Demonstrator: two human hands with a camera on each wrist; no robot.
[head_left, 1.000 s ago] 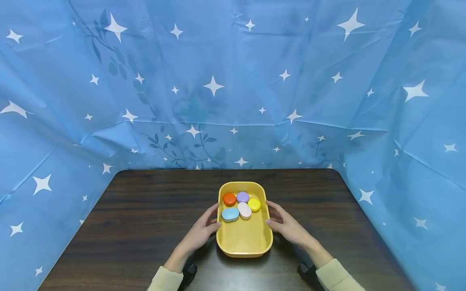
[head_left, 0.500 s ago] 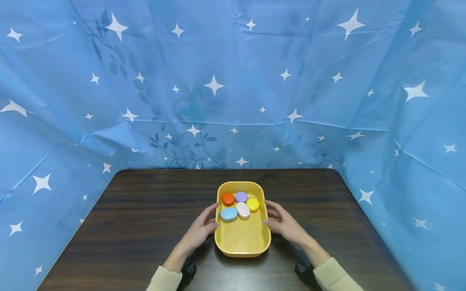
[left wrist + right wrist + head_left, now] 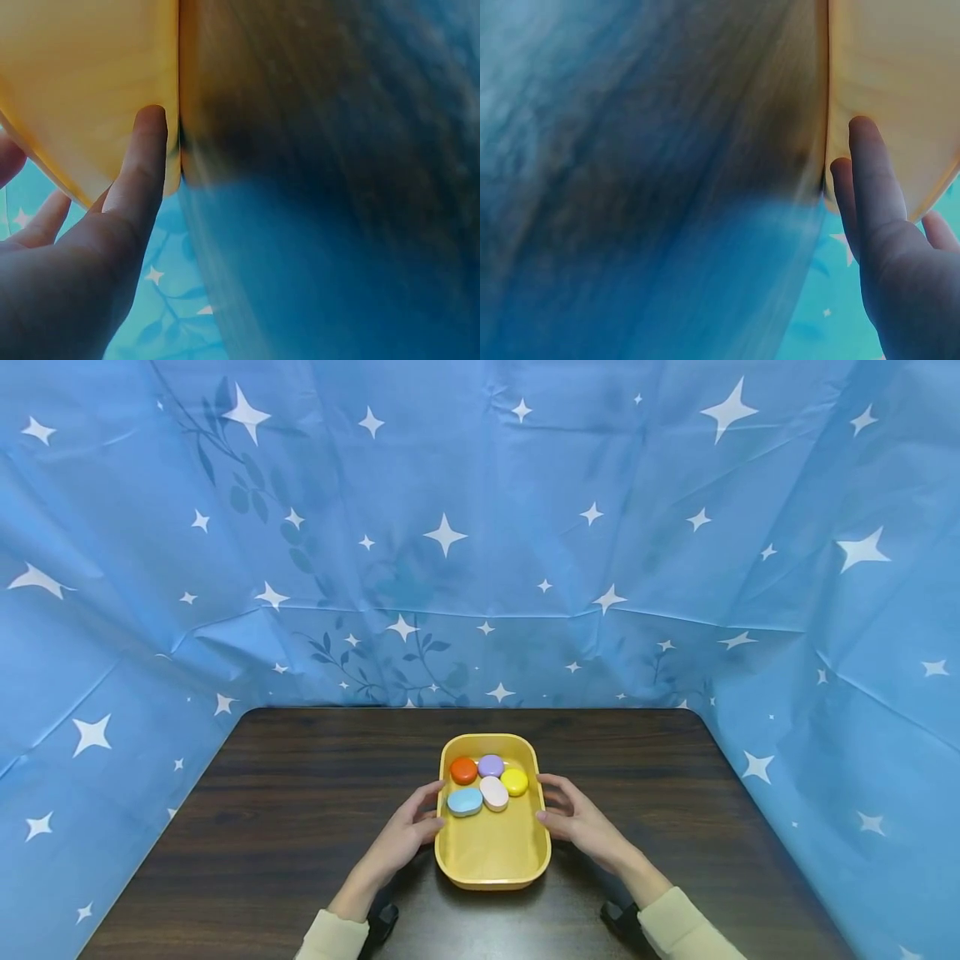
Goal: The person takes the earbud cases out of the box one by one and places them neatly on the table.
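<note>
A yellow rectangular tray with rounded corners sits on the dark wooden table. In its far half lie several smooth rounded pieces: a red one, a purple one, a yellow one, a pale pink oval and a light blue oblong. My left hand touches the tray's left side, thumb near the rim. On the opposite side my right hand does the same. Both wrist views show fairly straight fingers against the tray's outer wall.
The brown wood-grain table extends around the tray on all sides. Behind it and at both sides hangs a blue curtain with white stars. Dark wrist-worn devices sit under both wrists.
The tray has slid slightly left across the table, with both hands moving along beside it. The pieces keep their arrangement inside.
</note>
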